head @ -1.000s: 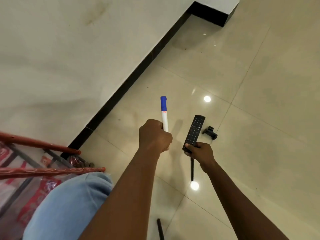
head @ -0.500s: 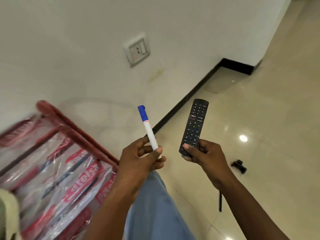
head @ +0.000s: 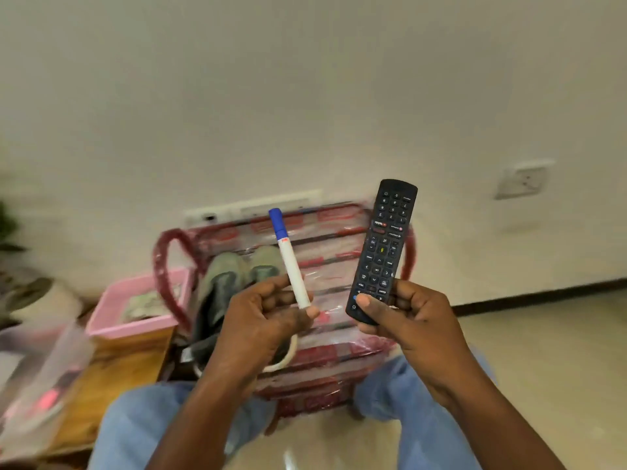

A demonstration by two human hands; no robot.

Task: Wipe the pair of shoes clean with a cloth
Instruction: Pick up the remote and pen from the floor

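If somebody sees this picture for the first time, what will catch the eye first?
The two raised hands in the middle: the left hand holds a white marker with a blue cap, the right hand a black remote. Behind them, a pair of grey-green shoes sits on a red chair wrapped in plastic, with a pink tray to its left.

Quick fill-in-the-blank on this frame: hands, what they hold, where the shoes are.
1. The left hand holds a white marker with a ____ cap.
2. The right hand grips a black ____.
3. The shoes lie on a plastic-wrapped chair whose frame is ____.
Missing words: blue; remote; red.
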